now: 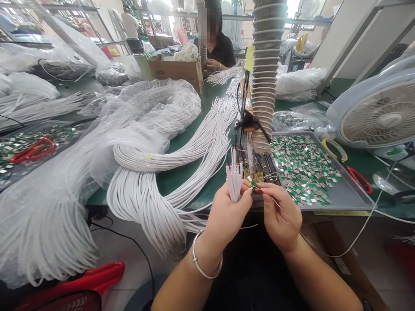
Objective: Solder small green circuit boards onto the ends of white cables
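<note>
My left hand (pixel 225 216) is closed round a bundle of white cables (pixel 234 179), whose reddish stripped ends point up. Its thumb and forefinger also pinch a small green circuit board (pixel 252 184). My right hand (pixel 282 211) is closed on a thin solder wire (pixel 348 251), which trails from it to the right; its fingertips meet the left ones at the board. Just above the board, a soldering iron (pixel 250 151) hangs tip down in a clamp stand (pixel 249 123). The exact contact between tip, wire and board is too small to make out.
A grey tray (pixel 353 201) of small circuit boards stands at right, near a fan (pixel 382 112) and red-handled scissors (pixel 359 179). White cable coils (pixel 145 203) hang over the table edge at left. A ribbed duct (pixel 266 65) drops behind the iron. Another person (pixel 223 52) sits opposite.
</note>
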The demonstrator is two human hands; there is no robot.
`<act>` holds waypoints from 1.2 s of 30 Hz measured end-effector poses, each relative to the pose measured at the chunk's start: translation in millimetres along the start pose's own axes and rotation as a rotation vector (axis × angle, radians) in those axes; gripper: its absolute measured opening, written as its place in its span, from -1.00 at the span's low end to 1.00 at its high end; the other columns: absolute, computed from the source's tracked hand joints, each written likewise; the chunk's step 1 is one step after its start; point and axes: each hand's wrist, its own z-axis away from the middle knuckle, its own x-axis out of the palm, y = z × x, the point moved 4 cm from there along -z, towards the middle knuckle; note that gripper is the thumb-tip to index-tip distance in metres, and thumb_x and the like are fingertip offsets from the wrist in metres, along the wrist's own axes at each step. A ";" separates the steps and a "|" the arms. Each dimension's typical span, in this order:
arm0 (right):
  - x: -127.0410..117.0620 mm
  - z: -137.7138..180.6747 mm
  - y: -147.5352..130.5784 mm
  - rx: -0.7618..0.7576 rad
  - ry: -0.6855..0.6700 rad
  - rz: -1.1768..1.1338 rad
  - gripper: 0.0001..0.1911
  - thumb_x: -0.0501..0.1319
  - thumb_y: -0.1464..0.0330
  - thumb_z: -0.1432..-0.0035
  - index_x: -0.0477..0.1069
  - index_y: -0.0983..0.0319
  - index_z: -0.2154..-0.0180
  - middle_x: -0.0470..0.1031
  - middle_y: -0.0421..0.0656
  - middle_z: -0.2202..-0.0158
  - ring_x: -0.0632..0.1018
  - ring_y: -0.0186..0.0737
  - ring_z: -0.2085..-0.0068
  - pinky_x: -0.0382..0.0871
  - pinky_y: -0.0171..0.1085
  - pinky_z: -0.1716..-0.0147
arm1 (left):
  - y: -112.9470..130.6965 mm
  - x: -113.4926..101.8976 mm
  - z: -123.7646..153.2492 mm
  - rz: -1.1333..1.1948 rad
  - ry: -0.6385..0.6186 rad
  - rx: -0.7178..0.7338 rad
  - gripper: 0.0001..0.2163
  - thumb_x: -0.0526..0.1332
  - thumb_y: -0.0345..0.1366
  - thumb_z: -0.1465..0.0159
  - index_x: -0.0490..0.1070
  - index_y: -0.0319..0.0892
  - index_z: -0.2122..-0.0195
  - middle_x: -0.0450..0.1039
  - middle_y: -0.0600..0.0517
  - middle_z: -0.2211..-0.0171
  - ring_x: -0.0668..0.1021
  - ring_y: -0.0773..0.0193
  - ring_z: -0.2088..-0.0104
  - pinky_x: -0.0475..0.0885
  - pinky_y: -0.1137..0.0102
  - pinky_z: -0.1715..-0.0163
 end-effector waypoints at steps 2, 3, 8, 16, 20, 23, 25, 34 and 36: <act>0.9 -0.9 0.1 0.000 0.007 -0.007 -0.80 0.10 0.55 -0.16 0.39 0.21 0.21 0.55 -0.09 0.25 0.58 -0.20 0.18 0.53 -0.16 0.21 | 1.2 0.6 -1.1 -0.004 0.000 0.008 -0.90 0.20 -0.37 -0.12 0.36 -0.20 0.53 0.44 -0.01 0.31 0.48 0.25 0.26 0.34 0.38 0.18; 1.3 -1.3 0.1 -0.003 0.009 -0.010 -0.79 0.10 0.55 -0.15 0.39 0.21 0.21 0.55 -0.09 0.25 0.58 -0.21 0.18 0.53 -0.17 0.20 | 1.9 0.8 -1.5 -0.006 -0.002 0.012 -0.90 0.20 -0.37 -0.12 0.35 -0.20 0.53 0.44 -0.01 0.31 0.48 0.25 0.25 0.34 0.38 0.17; 1.7 -3.0 0.2 -0.021 0.010 0.007 -0.80 0.10 0.54 -0.16 0.38 0.20 0.20 0.55 -0.09 0.25 0.57 -0.19 0.16 0.53 -0.14 0.20 | 3.9 -0.1 -1.5 -0.004 -0.007 0.004 -0.90 0.19 -0.36 -0.13 0.34 -0.20 0.51 0.43 0.00 0.31 0.47 0.27 0.26 0.33 0.39 0.18; 1.3 -4.1 -1.6 -0.039 0.007 0.043 -0.81 0.09 0.53 -0.17 0.39 0.20 0.21 0.55 -0.08 0.25 0.58 -0.19 0.18 0.53 -0.14 0.21 | 4.3 -1.0 -1.3 -0.005 -0.001 0.041 -0.91 0.19 -0.37 -0.14 0.35 -0.19 0.51 0.43 0.00 0.31 0.48 0.25 0.24 0.32 0.39 0.15; 2.1 -4.5 -1.7 -0.055 0.007 0.036 -0.79 0.11 0.55 -0.15 0.39 0.20 0.20 0.54 -0.07 0.24 0.57 -0.21 0.19 0.52 -0.15 0.21 | 6.0 -0.6 -1.2 -0.004 -0.001 0.051 -0.90 0.20 -0.37 -0.13 0.35 -0.19 0.52 0.44 0.00 0.32 0.48 0.25 0.23 0.32 0.39 0.14; 2.4 -4.8 -1.8 -0.059 0.002 0.038 -0.78 0.11 0.55 -0.15 0.39 0.20 0.19 0.53 -0.07 0.24 0.57 -0.21 0.18 0.52 -0.15 0.21 | 6.4 -1.0 -0.8 0.003 -0.005 0.053 -0.90 0.20 -0.37 -0.13 0.35 -0.20 0.52 0.44 0.00 0.32 0.48 0.24 0.23 0.33 0.38 0.13; 2.3 -4.2 -2.0 -0.055 -0.006 0.041 -0.78 0.10 0.55 -0.16 0.39 0.20 0.19 0.53 -0.06 0.24 0.56 -0.20 0.18 0.52 -0.14 0.21 | 5.7 -1.4 -0.1 0.017 -0.009 0.049 -0.90 0.20 -0.37 -0.13 0.36 -0.20 0.52 0.44 0.00 0.33 0.49 0.24 0.24 0.33 0.38 0.13; -0.3 5.2 -1.9 -0.027 -0.024 0.037 -0.79 0.09 0.55 -0.15 0.38 0.22 0.20 0.50 -0.08 0.26 0.55 -0.21 0.19 0.51 -0.17 0.22 | -9.0 -1.2 7.5 0.009 -0.080 0.048 -0.92 0.18 -0.34 -0.19 0.40 -0.19 0.44 0.44 -0.02 0.31 0.47 0.23 0.26 0.34 0.36 0.14; -0.5 7.3 -3.1 -0.032 -0.030 0.046 -0.79 0.08 0.55 -0.15 0.38 0.22 0.20 0.51 -0.07 0.27 0.55 -0.20 0.20 0.52 -0.17 0.24 | -11.7 0.7 12.3 -0.001 -0.156 0.048 -0.90 0.17 -0.30 -0.22 0.43 -0.19 0.38 0.45 -0.03 0.32 0.47 0.22 0.27 0.35 0.36 0.16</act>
